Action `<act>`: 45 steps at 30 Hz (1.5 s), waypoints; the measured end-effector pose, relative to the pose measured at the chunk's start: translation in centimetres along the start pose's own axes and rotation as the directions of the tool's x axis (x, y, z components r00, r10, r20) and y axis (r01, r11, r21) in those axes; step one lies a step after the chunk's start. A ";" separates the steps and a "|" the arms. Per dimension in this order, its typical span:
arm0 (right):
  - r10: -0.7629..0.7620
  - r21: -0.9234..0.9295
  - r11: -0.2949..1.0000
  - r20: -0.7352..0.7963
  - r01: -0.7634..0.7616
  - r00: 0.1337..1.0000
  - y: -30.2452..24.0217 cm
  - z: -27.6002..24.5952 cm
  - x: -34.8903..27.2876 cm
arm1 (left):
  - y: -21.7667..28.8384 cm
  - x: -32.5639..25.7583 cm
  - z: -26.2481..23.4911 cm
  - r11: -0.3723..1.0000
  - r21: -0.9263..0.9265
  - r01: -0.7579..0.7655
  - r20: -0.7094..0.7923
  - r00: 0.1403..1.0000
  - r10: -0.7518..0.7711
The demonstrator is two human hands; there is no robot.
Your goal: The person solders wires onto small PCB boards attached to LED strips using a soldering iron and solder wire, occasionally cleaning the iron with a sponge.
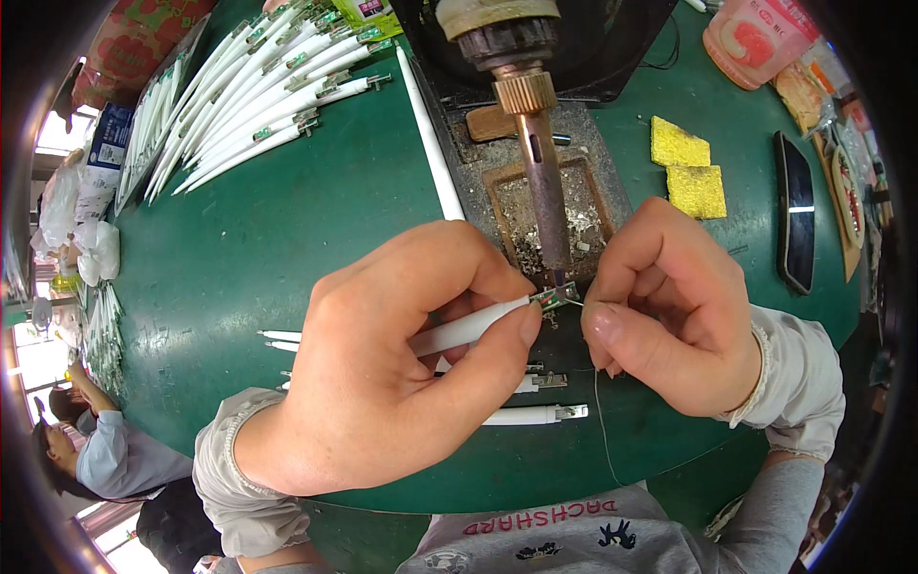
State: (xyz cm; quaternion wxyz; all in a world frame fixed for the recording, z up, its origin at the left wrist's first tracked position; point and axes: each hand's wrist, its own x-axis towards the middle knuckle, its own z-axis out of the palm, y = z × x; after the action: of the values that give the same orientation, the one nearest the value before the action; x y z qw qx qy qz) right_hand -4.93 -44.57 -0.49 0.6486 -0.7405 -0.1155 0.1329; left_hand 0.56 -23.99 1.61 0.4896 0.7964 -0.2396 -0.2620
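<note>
My left hand point(392, 354) pinches a white pen-shaped tube point(469, 328) between thumb and fingers, its tip pointing right. A small green circuit board point(552, 299) sticks out of that tip. Right above it hangs a fixed soldering iron point(545, 191), its dark point at or very near the board. My right hand point(669, 311) is closed in a pinch on a thin solder wire point(602, 421), whose short end reaches the board while the rest trails down toward the table edge. More white tubes point(535, 414) with metal ends lie beneath my left hand.
Many white tubes with boards point(277, 86) lie fanned at the far left. Behind the iron's tip sits a solder-splashed tray point(598, 215). Yellow sponges point(696, 191), a phone point(796, 210) and a pink cup point(760, 43) stand to the right. Other people point(115, 454) sit at the left.
</note>
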 end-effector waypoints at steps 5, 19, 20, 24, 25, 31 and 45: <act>-0.001 0.006 1.000 -0.045 0.001 0.999 0.0 0.2 0.2 | -0.1 -0.1 0.0 0.996 0.035 -0.085 -0.049 0.995 0.087; -0.096 0.035 0.995 -0.005 0.096 0.995 0.0 0.0 0.2 | -0.2 -0.2 -0.2 0.969 0.042 -0.243 -0.074 0.967 0.245; -0.096 0.036 0.995 -0.003 0.096 0.995 -0.1 0.0 0.2 | -0.2 -0.3 -0.3 0.970 0.037 -0.241 -0.076 0.967 0.243; -0.095 0.005 0.995 0.003 0.095 0.995 0.0 -0.1 0.3 | -0.2 -0.3 -0.4 0.986 0.026 -0.163 -0.073 0.984 0.164; -0.097 -0.002 0.995 0.001 0.097 0.995 0.0 0.0 0.3 | -0.2 -0.2 -0.3 0.990 -0.097 -0.103 -0.063 0.993 0.097; -0.097 0.022 0.995 -0.015 0.097 0.995 0.3 0.1 0.5 | 0.0 0.1 -0.5 0.951 -0.308 -0.014 -0.026 1.000 0.007; -0.106 0.051 0.993 -0.055 0.109 0.993 1.0 0.4 0.6 | 0.0 0.2 -0.7 0.883 -0.434 0.180 0.023 0.982 -0.189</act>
State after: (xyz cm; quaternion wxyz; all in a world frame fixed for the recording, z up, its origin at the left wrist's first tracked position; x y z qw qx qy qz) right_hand -4.48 -44.16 -1.60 0.6774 -0.7185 -0.1349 0.0816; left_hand 1.15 -23.64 1.88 0.6297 0.6892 -0.0934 -0.3461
